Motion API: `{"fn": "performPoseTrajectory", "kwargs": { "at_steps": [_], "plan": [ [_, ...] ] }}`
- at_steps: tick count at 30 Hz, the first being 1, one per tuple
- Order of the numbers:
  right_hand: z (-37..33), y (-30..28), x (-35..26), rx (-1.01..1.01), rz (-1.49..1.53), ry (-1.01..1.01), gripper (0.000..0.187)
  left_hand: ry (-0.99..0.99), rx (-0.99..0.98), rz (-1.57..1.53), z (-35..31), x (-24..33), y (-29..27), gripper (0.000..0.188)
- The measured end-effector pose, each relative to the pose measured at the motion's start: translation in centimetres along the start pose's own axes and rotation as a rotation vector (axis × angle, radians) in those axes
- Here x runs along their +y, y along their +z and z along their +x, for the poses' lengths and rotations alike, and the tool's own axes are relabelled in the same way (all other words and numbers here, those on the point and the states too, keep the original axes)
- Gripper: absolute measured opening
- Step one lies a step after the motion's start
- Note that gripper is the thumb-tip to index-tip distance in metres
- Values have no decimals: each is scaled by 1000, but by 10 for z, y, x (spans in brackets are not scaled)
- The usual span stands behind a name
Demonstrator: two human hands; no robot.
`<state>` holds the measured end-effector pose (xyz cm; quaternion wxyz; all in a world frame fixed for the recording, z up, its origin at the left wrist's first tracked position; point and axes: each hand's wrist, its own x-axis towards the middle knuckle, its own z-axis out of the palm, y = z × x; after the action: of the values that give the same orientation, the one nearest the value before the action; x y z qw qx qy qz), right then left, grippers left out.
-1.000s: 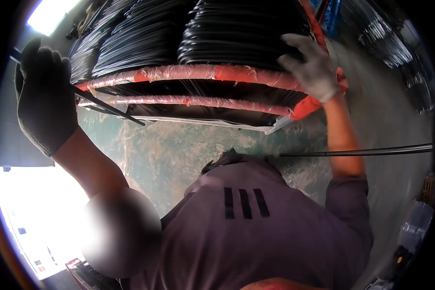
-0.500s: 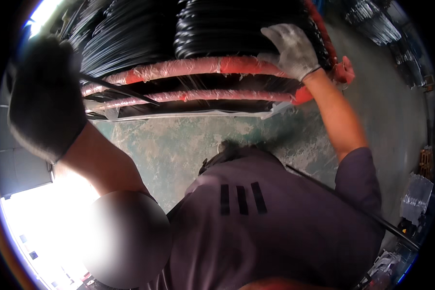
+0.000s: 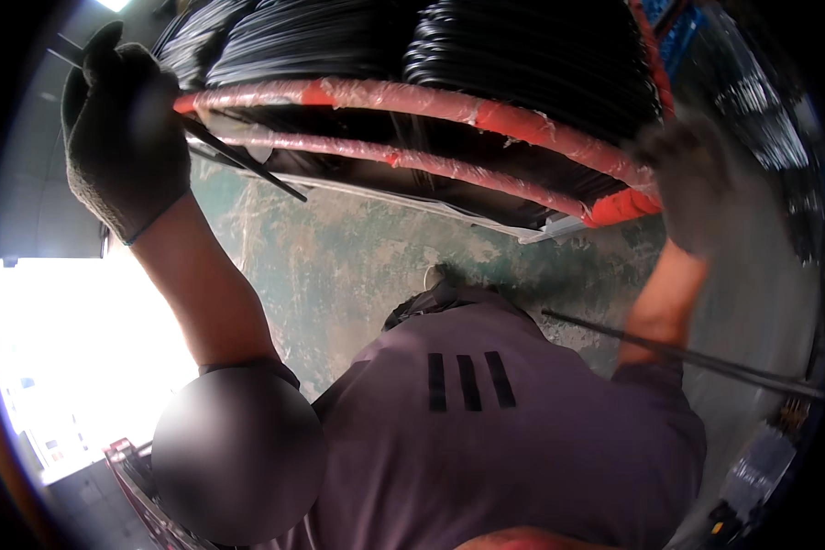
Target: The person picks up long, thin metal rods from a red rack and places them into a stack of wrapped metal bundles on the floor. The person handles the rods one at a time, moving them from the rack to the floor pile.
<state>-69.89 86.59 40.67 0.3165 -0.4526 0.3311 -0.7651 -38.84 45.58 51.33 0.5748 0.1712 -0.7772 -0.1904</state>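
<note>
My left hand [image 3: 124, 137], in a dark knit glove, is raised at the upper left and closed around a thin black rod [image 3: 247, 167] that slants down to the right. My right hand [image 3: 697, 183], in a grey glove, is blurred beside the right end of the orange rack rail [image 3: 486, 115]; whether it grips anything is unclear. Black wire coils [image 3: 522, 50] lie stacked on the rack. A second thin dark rod [image 3: 706, 364] runs across the lower right, below my right forearm.
Worn green concrete floor [image 3: 357, 257] lies below the rack. My purple shirt [image 3: 486, 440] fills the lower middle. A bright doorway [image 3: 73, 348] glares at the left. More dark coils [image 3: 761, 110] sit at the far right, and some equipment [image 3: 752, 477] at the lower right.
My right hand has come off the top of the coils and dropped to the rail's right end, now blurred. My left hand stays raised with the rod.
</note>
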Motion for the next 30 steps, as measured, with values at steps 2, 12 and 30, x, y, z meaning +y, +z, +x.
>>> {"fn": "performPoseTrajectory", "kwargs": {
  "at_steps": [2, 12, 30],
  "plan": [
    [-20, 39, -32, -88, 66, -119, 63, 1, 39, 65, 5, 1, -17, 21],
    [-9, 54, -30, 27, -244, -501, 51, -77, 218, -367, 15, 56, -25, 16],
    [126, 171, 67, -67, -369, -534, 28, 603, 175, 918, 115, -138, -137, 15]
  ]
}}
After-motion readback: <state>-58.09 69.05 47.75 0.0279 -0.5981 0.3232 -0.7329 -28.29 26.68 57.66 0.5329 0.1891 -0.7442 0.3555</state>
